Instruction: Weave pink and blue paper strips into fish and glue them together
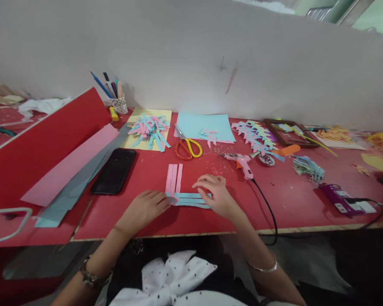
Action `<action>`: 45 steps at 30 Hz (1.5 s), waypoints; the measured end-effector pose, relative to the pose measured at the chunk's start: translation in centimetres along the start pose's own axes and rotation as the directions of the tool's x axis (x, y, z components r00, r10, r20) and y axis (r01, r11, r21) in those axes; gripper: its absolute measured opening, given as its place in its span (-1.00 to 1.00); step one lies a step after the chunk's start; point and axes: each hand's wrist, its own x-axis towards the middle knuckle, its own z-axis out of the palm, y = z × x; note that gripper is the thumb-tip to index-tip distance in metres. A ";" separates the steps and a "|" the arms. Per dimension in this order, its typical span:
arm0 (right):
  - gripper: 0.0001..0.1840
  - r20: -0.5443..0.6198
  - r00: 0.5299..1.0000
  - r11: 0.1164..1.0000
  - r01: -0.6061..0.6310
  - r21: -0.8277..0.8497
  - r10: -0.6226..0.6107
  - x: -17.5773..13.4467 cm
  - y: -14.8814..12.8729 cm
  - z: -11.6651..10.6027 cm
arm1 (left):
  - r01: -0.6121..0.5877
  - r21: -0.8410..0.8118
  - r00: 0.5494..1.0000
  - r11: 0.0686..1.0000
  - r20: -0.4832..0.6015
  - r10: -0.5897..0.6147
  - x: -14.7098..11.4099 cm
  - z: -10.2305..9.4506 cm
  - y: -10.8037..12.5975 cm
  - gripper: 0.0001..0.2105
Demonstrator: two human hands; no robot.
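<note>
A person sits at a red surface (150,178), both bare hands in front of them over narrow paper strips. Three pink strips (173,176) lie side by side, pointing away from the person, and their near ends meet the left ends of several blue strips (193,199) that run crosswise to the right, forming a corner. The left hand (147,210) rests at this corner, its fingers bunched close together with the tips on the paper; whether they pinch a strip or only press it down cannot be told. The right hand (221,199) is at the right end of the blue strips, its fingers loosely curved and parted from the thumb, with nothing visible gripped; whether the thumb touches the paper is unclear. Beyond the strips lie scissors (189,148) with one red and one yellow handle, near a light blue sheet (194,121) that carries a small folded paper piece (210,135). To its left, a heap of pink and blue cuttings (150,128) sits on a pale yellow sheet (137,114). A pink glue gun (241,162) lies on the right, its black cord hanging over the near edge, and a black phone (115,171) lies on the left beside a long pink sheet (73,163).
</note>
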 end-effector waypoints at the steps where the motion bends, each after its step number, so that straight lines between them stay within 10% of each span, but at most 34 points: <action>1: -0.79 -0.011 1.000 1.000 -0.001 -0.002 0.001 -0.1 0.0 -0.1 | -0.035 0.032 0.999 0.999 -0.016 0.036 -0.1 0.0 -0.1 -0.83; 16: -0.82 0.109 0.971 0.952 0.231 -0.202 -0.213 2.7 -2.6 -2.2 | 0.048 0.099 0.942 0.994 -0.336 -0.012 3.4 -2.8 -1.2 -0.74; 32: -0.72 0.138 0.943 0.887 0.331 -0.322 -0.302 5.6 -3.5 -6.1 | 0.233 -0.203 0.959 0.951 -0.114 -0.260 7.3 -6.8 -2.2 -0.67; 37: -0.78 -0.199 0.947 0.902 0.156 -0.403 -0.252 4.5 -4.4 -7.2 | 0.399 -0.360 0.894 0.843 -0.050 -0.445 7.7 -7.8 -2.0 -0.74; 41: -0.73 -0.581 0.790 0.926 -0.045 -0.375 -0.197 3.0 -4.4 -8.4 | 0.428 -0.555 0.835 0.713 -0.059 -0.547 7.4 -8.7 -2.0 -0.76; 45: -0.74 -0.698 0.693 0.958 -0.038 -0.286 -0.181 1.7 -3.6 -8.3 | 0.517 -0.697 0.731 0.497 0.056 -0.681 6.7 -8.0 -2.2 -0.76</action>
